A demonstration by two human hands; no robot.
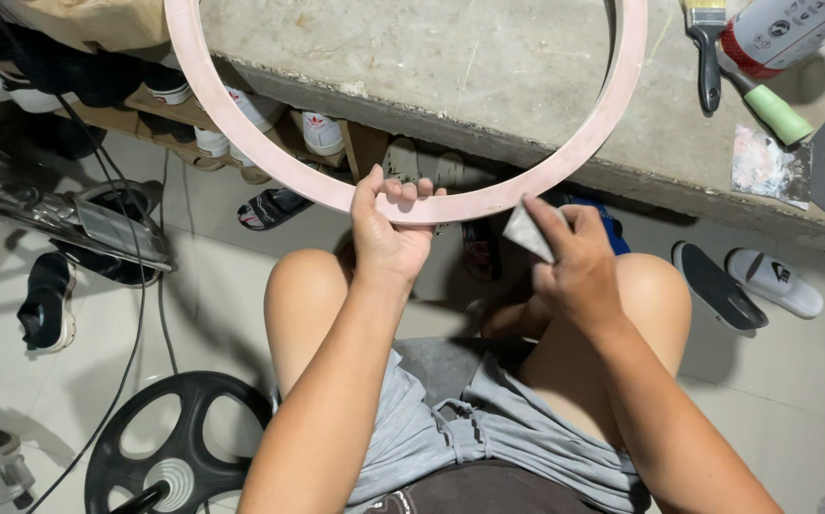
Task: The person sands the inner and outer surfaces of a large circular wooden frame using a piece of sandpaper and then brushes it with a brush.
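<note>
- Here, a pale pink flat ring (pixel 565 171) is being gripped at its lower edge by the left hand (pixel 388 233), over the concrete bench (pixel 450 67) edge.
- A grey abrasive scrap (pixel 526 231) is being pinched against the ring by the right hand (pixel 579 266).

A rough concrete bench (pixel 488 105) stands over a pale tiled floor (pixel 212 305) strewn with shoes (pixel 774 281).

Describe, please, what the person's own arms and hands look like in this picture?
Both arms are bare from the bottom edge of the picture to the wrist, with no sleeves over them. The left hand and the right hand are bare too: no gloves, and no rings, watch or wristband that I can see. No markings show on them.
</note>
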